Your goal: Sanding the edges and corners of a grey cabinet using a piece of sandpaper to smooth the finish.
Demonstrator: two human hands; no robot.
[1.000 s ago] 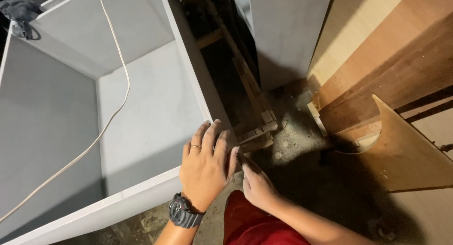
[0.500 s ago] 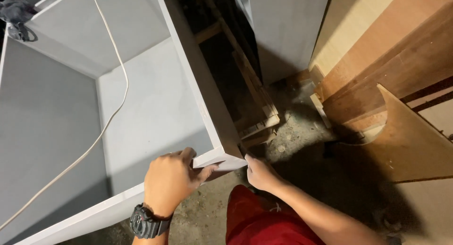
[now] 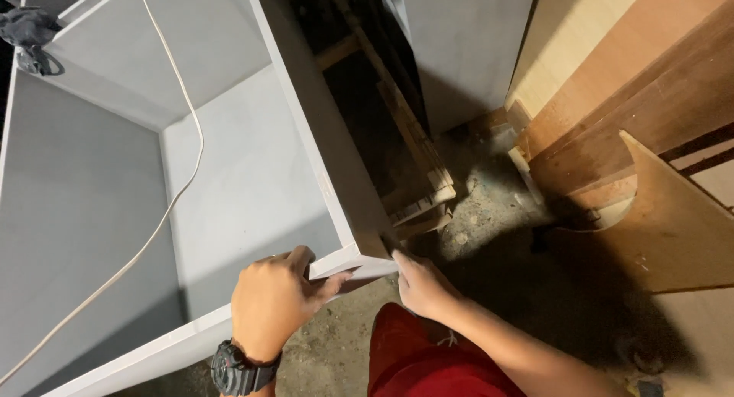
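Note:
A large open grey cabinet box (image 3: 252,183) lies below me with white edges. My left hand (image 3: 274,301), with a black watch on the wrist, grips the near front edge of the cabinet by its right corner, fingers curled over the rim. My right hand (image 3: 419,284) presses against the outside of that same corner, fingertips touching the panel's end. A white cable (image 3: 177,191) runs across the inside of the cabinet.
Plywood boards (image 3: 650,114) and a curved cut-out piece (image 3: 673,221) lean at the right. A stack of wood strips (image 3: 417,175) lies on the dusty concrete floor (image 3: 497,244). A grey panel (image 3: 459,45) stands behind. My red shorts (image 3: 428,359) show below. A dark cloth (image 3: 27,26) sits top left.
My left hand went from lying flat on the corner to gripping over the front edge further left. The cabinet corner has shifted toward me; my right hand stays at the corner.

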